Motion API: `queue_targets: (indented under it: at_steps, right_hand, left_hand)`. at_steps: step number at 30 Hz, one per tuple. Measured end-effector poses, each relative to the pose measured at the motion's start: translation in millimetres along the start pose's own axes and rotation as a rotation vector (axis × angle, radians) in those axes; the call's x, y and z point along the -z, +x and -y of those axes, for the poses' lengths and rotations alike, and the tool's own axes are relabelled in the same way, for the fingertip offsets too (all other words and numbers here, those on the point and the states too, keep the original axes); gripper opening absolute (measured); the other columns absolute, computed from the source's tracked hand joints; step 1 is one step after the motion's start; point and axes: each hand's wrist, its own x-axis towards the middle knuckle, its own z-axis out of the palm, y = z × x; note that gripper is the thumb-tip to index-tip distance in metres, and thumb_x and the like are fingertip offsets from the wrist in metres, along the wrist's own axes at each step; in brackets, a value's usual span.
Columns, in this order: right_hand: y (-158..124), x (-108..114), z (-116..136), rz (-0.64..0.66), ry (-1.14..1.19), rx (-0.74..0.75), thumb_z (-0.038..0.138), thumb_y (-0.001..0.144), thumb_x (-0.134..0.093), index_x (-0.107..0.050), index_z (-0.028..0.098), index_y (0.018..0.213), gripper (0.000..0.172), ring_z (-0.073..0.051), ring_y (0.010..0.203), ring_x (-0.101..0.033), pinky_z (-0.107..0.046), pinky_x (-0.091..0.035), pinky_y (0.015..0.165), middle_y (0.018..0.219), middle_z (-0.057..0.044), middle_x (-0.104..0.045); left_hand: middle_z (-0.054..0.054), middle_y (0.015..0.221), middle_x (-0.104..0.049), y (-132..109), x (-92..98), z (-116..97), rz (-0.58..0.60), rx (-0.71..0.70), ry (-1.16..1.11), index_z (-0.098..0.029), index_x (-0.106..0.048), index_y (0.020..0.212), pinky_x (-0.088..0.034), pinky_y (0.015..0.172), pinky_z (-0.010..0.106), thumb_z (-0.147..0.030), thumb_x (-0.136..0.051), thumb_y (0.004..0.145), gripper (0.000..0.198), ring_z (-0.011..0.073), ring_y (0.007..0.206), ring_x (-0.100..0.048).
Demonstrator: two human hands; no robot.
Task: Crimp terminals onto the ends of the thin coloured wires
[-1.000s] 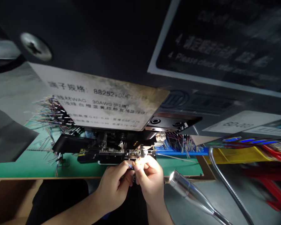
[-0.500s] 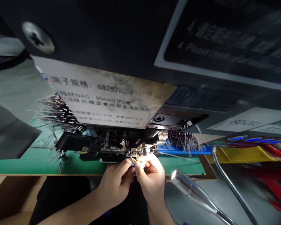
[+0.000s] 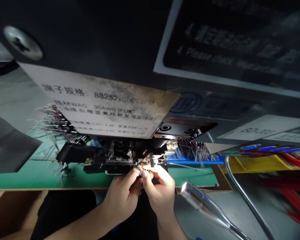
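Thin coloured wires (image 3: 140, 173) stick up between my two hands, just in front of the lit working point of a dark crimping machine (image 3: 130, 160). My left hand (image 3: 125, 190) is closed, thumb and forefinger pinching the wires from the left. From the right, my right hand (image 3: 158, 186) pinches them as well, its fingertips near the machine's metal tooling (image 3: 153, 162). The two hands nearly touch. The wires' lower ends are hidden by my fingers.
The machine's dark housing (image 3: 90, 40) with a paper label (image 3: 110, 106) hangs close overhead. Wire bundles (image 3: 56, 121) lie left on the green table (image 3: 95, 181); more wires (image 3: 197, 150) sit by a blue tray (image 3: 202, 160). A gooseneck lamp (image 3: 202, 200) reaches in from the right.
The view has shifted slightly, so the machine and its label appear further left. My hands stay close together, and the wire tips between them lean differently.
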Motion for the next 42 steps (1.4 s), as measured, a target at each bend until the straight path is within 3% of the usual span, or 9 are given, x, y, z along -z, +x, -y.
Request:
queue_targets:
  at_steps: [5, 10, 15, 21, 26, 32, 36, 42]
  right_hand:
    - [-0.6, -1.7, -0.5, -0.027, -0.007, 0.022, 0.022, 0.085, -0.065, -0.071, 0.019, 0.088, 0.008, -0.01, 0.045, -0.045, -0.023, -0.045, 0.047, 0.052, 0.006, -0.048]
    - [-3.4, -2.0, -0.7, -0.046, 0.026, -0.061, 0.024, 0.084, -0.068, -0.066, 0.019, 0.081, 0.007, -0.01, 0.044, -0.044, -0.021, -0.043, 0.044, 0.051, 0.007, -0.046]
    - [-2.8, 0.9, -4.4, 0.011, 0.044, -0.066, 0.024, 0.086, -0.066, -0.067, 0.019, 0.08, 0.008, -0.009, 0.046, -0.04, -0.021, -0.04, 0.046, 0.051, 0.007, -0.042]
    - [-3.8, 6.6, -15.9, 0.097, 0.157, -0.112, 0.023, 0.087, -0.065, -0.061, 0.019, 0.078, 0.011, -0.008, 0.042, -0.038, -0.021, -0.032, 0.042, 0.048, 0.008, -0.043]
    - [-4.9, 7.5, -14.9, 0.104, 0.166, -0.14, 0.023, 0.086, -0.066, -0.057, 0.019, 0.074, 0.015, -0.009, 0.043, -0.039, -0.021, -0.032, 0.042, 0.05, 0.007, -0.044]
    - [-3.7, 4.2, -10.7, 0.035, 0.105, -0.055, 0.018, 0.084, -0.066, -0.065, 0.019, 0.084, 0.001, -0.009, 0.044, -0.036, -0.021, -0.038, 0.044, 0.052, 0.008, -0.04]
    - [-2.2, 3.8, -7.2, 0.025, 0.021, -0.011, 0.017, 0.083, -0.065, -0.071, 0.019, 0.087, 0.007, -0.01, 0.047, -0.041, -0.022, -0.043, 0.047, 0.053, 0.006, -0.045]
    - [-2.1, 3.4, -9.9, 0.044, 0.063, -0.05, 0.02, 0.083, -0.067, -0.073, 0.019, 0.087, 0.007, -0.009, 0.045, -0.039, -0.021, -0.041, 0.045, 0.051, 0.007, -0.043]
  left_hand:
    - [-0.002, 0.068, -0.062, 1.8, 2.1, -1.9, 0.012, 0.005, -0.017, -0.023, -0.054, 0.094, -0.048, 0.059, 0.022, -0.013, -0.043, 0.093, 0.015, 0.015, 0.062, -0.065]
    - [-0.003, 0.066, -0.061, 2.8, 3.0, 0.9, 0.021, -0.015, -0.016, -0.023, -0.053, 0.096, -0.047, 0.061, 0.022, -0.013, -0.043, 0.093, 0.015, 0.0149, 0.062, -0.065]
    - [-0.003, 0.067, -0.063, 0.1, 1.8, 3.0, 0.031, 0.014, 0.002, -0.023, -0.052, 0.09, -0.043, 0.058, 0.021, -0.012, -0.044, 0.092, 0.014, 0.0133, 0.058, -0.062]
    - [-0.005, 0.06, -0.058, -1.6, 0.5, 3.7, 0.068, 0.101, -0.182, -0.022, -0.051, 0.087, -0.042, 0.056, 0.02, -0.024, -0.046, 0.098, 0.012, 0.011, 0.054, -0.058]
    - [-0.005, 0.06, -0.057, -1.2, 2.2, 1.7, 0.078, 0.074, -0.255, -0.022, -0.054, 0.092, -0.043, 0.056, 0.019, -0.023, -0.047, 0.098, 0.01, 0.0104, 0.054, -0.058]
    - [-0.004, 0.063, -0.058, 3.4, 3.2, -0.3, 0.069, -0.002, -0.107, -0.022, -0.054, 0.09, -0.044, 0.06, 0.022, -0.017, -0.044, 0.096, 0.014, 0.0129, 0.058, -0.059]
    - [-0.003, 0.063, -0.058, 3.5, 2.4, 0.4, 0.05, -0.019, -0.017, -0.023, -0.051, 0.083, -0.044, 0.061, 0.023, -0.013, -0.042, 0.093, 0.017, 0.0141, 0.059, -0.06]
    - [-0.003, 0.065, -0.061, 0.6, 2.6, 1.0, 0.029, -0.042, 0.015, -0.023, -0.05, 0.085, -0.045, 0.059, 0.023, -0.008, -0.041, 0.089, 0.018, 0.0144, 0.059, -0.062]
